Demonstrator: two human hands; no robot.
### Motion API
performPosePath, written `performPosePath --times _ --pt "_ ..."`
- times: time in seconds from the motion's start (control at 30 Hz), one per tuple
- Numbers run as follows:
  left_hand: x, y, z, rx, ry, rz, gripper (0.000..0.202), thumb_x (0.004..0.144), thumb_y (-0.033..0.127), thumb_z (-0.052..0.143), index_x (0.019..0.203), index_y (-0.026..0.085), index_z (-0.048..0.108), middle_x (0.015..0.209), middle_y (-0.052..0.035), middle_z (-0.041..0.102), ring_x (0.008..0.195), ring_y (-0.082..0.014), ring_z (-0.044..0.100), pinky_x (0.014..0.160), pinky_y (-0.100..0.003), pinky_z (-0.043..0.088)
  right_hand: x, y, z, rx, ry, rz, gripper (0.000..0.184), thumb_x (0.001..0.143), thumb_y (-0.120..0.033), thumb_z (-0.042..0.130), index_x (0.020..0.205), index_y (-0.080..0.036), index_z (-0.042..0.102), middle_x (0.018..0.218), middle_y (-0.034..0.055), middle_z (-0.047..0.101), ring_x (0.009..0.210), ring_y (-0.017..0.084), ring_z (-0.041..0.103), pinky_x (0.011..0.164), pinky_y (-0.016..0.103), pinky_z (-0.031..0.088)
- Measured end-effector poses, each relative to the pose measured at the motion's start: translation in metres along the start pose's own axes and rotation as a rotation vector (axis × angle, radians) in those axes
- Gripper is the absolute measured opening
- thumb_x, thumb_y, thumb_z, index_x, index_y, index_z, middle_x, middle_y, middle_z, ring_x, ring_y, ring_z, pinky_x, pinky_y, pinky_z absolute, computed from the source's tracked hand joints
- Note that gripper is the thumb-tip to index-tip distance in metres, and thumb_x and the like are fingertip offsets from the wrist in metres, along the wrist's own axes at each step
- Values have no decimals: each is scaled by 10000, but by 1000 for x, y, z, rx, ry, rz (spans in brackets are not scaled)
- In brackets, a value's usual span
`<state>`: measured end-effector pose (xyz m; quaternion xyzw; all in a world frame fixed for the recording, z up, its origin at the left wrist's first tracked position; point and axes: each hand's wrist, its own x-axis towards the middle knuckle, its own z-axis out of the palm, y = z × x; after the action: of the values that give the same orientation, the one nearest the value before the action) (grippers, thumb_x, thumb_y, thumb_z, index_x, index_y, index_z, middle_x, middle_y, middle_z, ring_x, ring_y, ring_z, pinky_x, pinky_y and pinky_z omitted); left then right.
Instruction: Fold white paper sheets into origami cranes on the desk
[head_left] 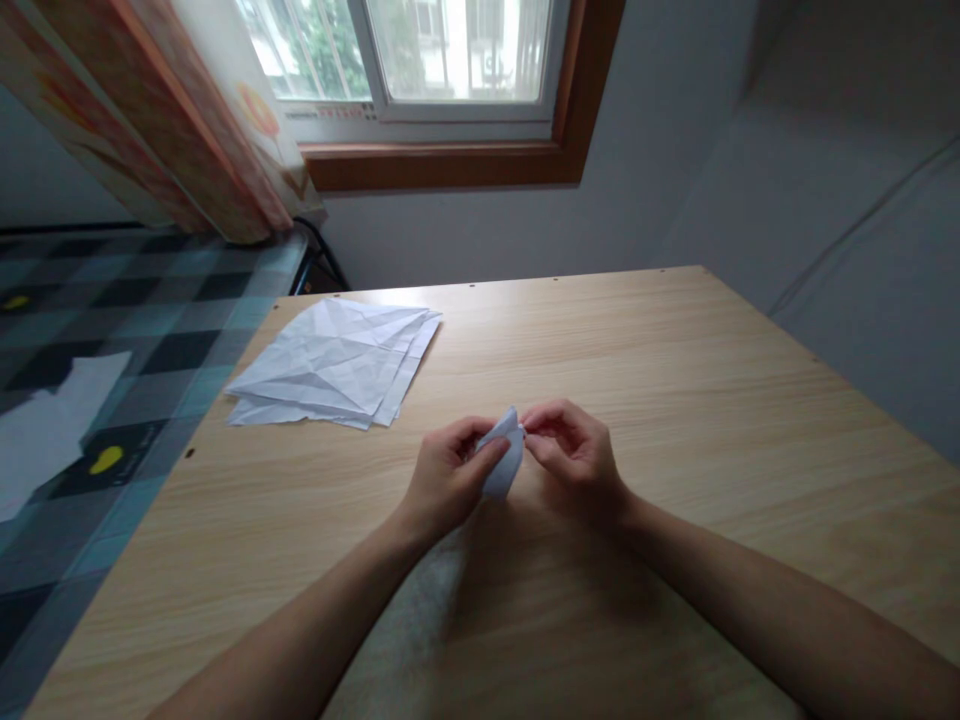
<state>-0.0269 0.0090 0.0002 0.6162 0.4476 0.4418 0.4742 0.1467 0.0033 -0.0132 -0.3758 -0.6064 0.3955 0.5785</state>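
A small folded piece of white paper [507, 462] is held above the wooden table, its pointed end up. My left hand [454, 468] grips it from the left, with the thumb pressed flat across its face. My right hand [574, 447] pinches the paper's right edge near the top between thumb and fingertips. The left fingers behind the paper are partly hidden.
Creased white paper sheets [337, 360] lie stacked at the table's back left. The light wooden table [637, 350] stands before a wall and window [457, 60]. To the left is a checked bed cover [202, 340] with torn white paper [52, 430], below a patterned curtain [187, 110].
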Motion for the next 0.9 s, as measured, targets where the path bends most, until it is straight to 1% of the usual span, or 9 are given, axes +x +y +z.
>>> performPosePath --times 0.23,0.33,0.4,0.43,0.47,0.53,0.63,0.77,0.9 --pt "0 -3 2 -6 32 18 203 771 311 744 905 176 673 703 -6 682 595 -128 591 535 -219 429 3 2 4 163 3 152 266 759 -229 747 995 -208 628 731 -25 655 647 116 643 609 235 536" --pt "-1 -3 3 141 225 182 280 733 264 775 961 191 631 776 0 652 634 -122 566 564 -224 434 5 1 4 169 93 161 389 757 -213 737 1120 -219 595 685 -58 608 609 105 611 589 230 528" --pt "-3 -3 3 311 407 370 271 701 216 798 895 194 610 805 4 611 672 -118 539 602 -226 435 5 1 4 120 212 140 456 765 -209 733 1191 -231 572 690 -65 594 619 107 605 609 240 536" --pt "-4 -2 3 379 443 458 243 707 201 796 842 193 594 780 12 586 665 -113 521 604 -223 428 4 2 4 81 262 118 458 776 -208 727 1206 -236 572 701 -62 595 630 110 606 622 248 539" --pt "-5 -2 3 420 419 529 216 732 198 781 793 192 575 735 23 561 643 -107 505 595 -219 418 3 2 4 38 294 87 436 788 -205 717 1202 -238 584 713 -55 600 641 114 607 637 257 541" --pt "-8 0 3 438 262 602 211 807 228 729 723 191 539 644 38 523 584 -99 481 564 -216 397 -2 2 5 -47 292 -1 344 811 -192 698 1143 -243 625 745 -35 617 675 125 611 680 280 541" --pt "-9 4 2 395 40 559 246 871 350 669 726 190 552 650 10 579 601 -120 523 575 -236 414 -8 0 7 -75 157 -107 240 822 -178 698 1045 -248 646 820 -4 643 761 147 630 751 308 534" --pt "-6 8 -1 280 -52 462 364 861 537 640 770 189 579 736 -29 654 686 -158 593 641 -265 458 -10 -4 7 101 -82 -95 259 840 -220 695 1075 -252 590 844 2 620 775 157 628 741 311 530" --pt "-4 6 -3 225 -106 397 460 817 630 641 725 185 571 717 -29 640 681 -164 595 644 -269 450 -6 -7 5 211 -236 -55 317 813 -304 743 1063 -245 558 876 9 579 796 162 586 748 311 508"
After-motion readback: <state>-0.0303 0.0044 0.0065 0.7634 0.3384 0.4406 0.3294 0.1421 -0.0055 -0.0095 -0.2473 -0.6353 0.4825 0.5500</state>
